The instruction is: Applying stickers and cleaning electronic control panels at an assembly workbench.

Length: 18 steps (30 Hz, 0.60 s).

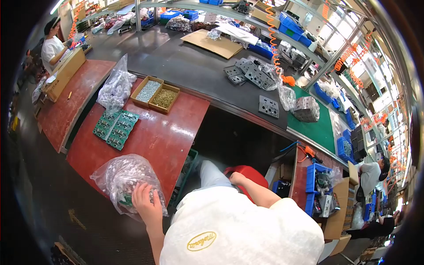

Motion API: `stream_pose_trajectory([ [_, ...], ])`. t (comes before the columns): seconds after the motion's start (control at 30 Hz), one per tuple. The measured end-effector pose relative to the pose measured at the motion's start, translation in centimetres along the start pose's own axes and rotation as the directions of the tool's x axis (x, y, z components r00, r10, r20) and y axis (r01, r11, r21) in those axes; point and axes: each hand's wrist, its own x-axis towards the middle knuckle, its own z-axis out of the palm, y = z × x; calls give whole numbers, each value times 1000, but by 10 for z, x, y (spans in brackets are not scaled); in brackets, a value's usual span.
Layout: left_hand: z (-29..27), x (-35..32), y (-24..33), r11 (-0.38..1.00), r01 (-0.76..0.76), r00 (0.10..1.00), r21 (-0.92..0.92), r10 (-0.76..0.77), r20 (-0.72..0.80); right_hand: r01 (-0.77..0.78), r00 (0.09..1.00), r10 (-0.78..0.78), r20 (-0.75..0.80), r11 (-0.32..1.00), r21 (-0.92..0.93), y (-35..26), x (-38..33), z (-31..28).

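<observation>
My left hand (146, 202) rests on a clear plastic bag (128, 174) at the near edge of the red table, its fingers stretched out over the plastic. The bag is full of small whitish parts, with something green low inside; its exact contents are blurred by the plastic. My right hand (237, 178) is down beside my leg, its fingers curled at the edge of a red stool (254, 173); the fingertips are hidden. Beyond the bag lie green circuit boards (115, 129). A cardboard tray (155, 94) holds silvery screws in one half and brassy ones in the other.
Another clear bag (115, 86) stands left of the tray. Across the dark bench (176, 53) lie grey metal plates (254, 73) and flat cardboard (212, 43). An orange power screwdriver (311, 152) and blue bins (316, 179) are at the right. Co-workers are at far left and right.
</observation>
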Motion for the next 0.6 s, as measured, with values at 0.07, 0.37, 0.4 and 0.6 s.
stream_pose_trajectory([
  [0.07,10,14,11,999,4,1000,-33,-4,-4,29,999,-31,-33,998,-54,-1,14,-8],
  [0.37,-14,164,117,911,-154,957,-383,41,-287,273,932,-290,-219,956,-105,-31,105,-111],
  [0.4,-22,188,141,885,-262,926,-384,120,-357,323,907,-337,-254,942,-95,-28,115,-128],
  [0.6,-60,245,246,843,-528,795,-101,449,-407,545,806,-562,-185,827,-137,-58,171,-235],
])
